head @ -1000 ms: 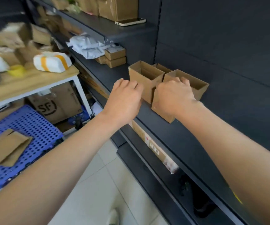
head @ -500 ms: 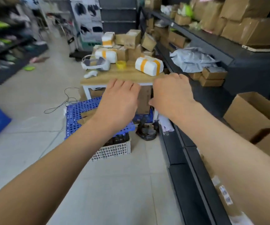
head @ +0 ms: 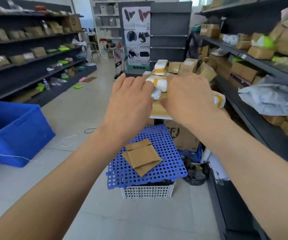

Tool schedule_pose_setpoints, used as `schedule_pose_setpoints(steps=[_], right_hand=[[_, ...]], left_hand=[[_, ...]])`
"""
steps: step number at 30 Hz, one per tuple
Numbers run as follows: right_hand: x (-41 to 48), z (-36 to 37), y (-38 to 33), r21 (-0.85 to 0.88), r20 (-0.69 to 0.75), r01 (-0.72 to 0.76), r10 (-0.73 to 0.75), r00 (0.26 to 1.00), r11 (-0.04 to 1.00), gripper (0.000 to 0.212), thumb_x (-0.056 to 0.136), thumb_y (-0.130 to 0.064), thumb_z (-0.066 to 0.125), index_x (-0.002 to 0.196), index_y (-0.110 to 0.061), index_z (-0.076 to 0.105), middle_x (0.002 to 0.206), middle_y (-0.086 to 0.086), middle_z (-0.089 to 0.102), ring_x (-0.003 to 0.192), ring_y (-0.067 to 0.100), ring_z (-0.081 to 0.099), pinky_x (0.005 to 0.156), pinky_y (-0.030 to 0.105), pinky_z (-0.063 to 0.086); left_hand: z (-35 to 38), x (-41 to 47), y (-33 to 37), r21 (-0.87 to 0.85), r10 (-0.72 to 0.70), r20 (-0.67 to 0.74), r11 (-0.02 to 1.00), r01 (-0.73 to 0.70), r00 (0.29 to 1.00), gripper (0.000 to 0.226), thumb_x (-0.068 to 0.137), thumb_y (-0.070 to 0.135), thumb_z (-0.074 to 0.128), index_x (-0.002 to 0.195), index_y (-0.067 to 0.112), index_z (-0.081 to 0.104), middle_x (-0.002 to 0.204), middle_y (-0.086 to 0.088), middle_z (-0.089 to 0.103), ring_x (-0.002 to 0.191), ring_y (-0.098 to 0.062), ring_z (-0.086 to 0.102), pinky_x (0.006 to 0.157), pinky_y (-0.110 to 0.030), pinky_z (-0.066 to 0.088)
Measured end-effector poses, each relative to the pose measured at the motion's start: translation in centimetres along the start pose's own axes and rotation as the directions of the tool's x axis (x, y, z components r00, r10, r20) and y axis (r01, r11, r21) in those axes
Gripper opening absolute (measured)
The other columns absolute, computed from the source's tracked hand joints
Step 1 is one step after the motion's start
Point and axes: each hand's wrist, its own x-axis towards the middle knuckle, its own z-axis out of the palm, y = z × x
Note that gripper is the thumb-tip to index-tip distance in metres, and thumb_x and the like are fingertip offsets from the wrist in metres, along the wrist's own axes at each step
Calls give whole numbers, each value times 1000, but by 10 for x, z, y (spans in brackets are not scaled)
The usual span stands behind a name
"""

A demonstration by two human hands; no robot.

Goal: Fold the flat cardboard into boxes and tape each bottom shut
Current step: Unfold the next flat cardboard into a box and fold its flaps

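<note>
Left grip [head: 131, 101], right grip [head: 190, 97] empty, fingers loose; flat brown cardboard [head: 142, 157], seemingly two overlapping pieces, on blue panel [head: 160, 135].

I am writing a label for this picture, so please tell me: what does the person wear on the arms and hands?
Nothing that shows. The left hand and the right hand are bare, without gloves, and no ring is visible. The left forearm and the right forearm are bare as far as the picture's edge: no sleeve, watch or bracelet.
</note>
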Motion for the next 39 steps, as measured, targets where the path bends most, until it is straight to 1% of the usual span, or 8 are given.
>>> schedule_pose_setpoints(steps=[5, 11, 16, 23, 28, 32, 35, 39], right_hand=[[36, 74, 9, 109, 125, 27, -41, 991, 994, 21, 91, -22, 57, 107, -9, 56, 108, 13, 62, 102, 33, 56, 69, 33, 32], [69, 210, 17, 207, 450, -29, -69, 890, 978, 33, 96, -30, 55, 71, -11, 43, 68, 0, 43, 72, 25, 49, 53, 29, 32], [71, 320, 17, 283, 652, -148, -77, 754, 948, 40, 96, -36, 55, 67, -14, 38, 59, 3, 39, 50, 18, 38, 44, 29, 29], [48, 457, 11, 329, 852, -389, -93, 515, 860, 30, 98, -35, 51, 85, -8, 53, 84, 10, 55, 74, 23, 54, 72, 39, 41], [27, 547, 9, 187, 936, -564, 29, 352, 804, 72, 96, -47, 49, 146, -1, 26, 141, 16, 44, 123, 31, 47, 95, 37, 42], [16, 598, 8, 129, 952, -748, 131, 278, 652, 74, 94, -47, 51, 144, 1, 27, 141, 17, 43, 123, 33, 47, 91, 37, 41], [12, 620, 2, 105, 953, -832, 184, 240, 545, 68, 91, -45, 58, 138, 1, 37, 138, 16, 46, 123, 34, 48, 97, 41, 41], [9, 638, -2, 72, 929, -838, 271, 254, 540, 62, 86, -44, 65, 126, -1, 46, 122, 15, 56, 109, 32, 55, 96, 44, 46]], left_hand=[[62, -1, -14, -49, -157, 201, 984, 170, 967, 22, 84, 12, 57, 103, 2, 62, 99, -15, 63, 90, -37, 58, 87, -43, 42], [174, -28, -31, -61, -377, 563, 868, 492, 735, 31, 95, 18, 47, 123, 8, 53, 123, -9, 55, 107, -29, 52, 94, -38, 40], [267, -65, -39, -9, -446, 766, 713, 701, 463, 29, 95, 17, 48, 120, 4, 53, 126, -13, 54, 99, -32, 57, 90, -42, 46], [387, -135, -54, 55, -473, 879, 233, 971, 63, 30, 96, 16, 51, 124, 7, 50, 115, -13, 56, 79, -22, 57, 63, -27, 42], [460, -187, -62, 216, -426, 868, -138, 967, -255, 13, 91, 10, 56, 85, 8, 44, 72, -5, 37, 56, -17, 33, 54, -29, 30], [492, -219, -54, 340, -253, 871, -305, 890, -420, 45, 87, 4, 62, 127, 7, 41, 93, -9, 49, 85, -27, 50, 70, -36, 41], [508, -231, -45, 338, -231, 857, -424, 840, -461, 18, 87, -5, 53, 101, 5, 46, 91, -10, 49, 82, -26, 46, 63, -35, 40], [523, -234, -45, 247, -285, 848, -532, 810, -446, 35, 88, -8, 49, 123, -3, 46, 122, -20, 53, 98, -31, 57, 63, -33, 48]])
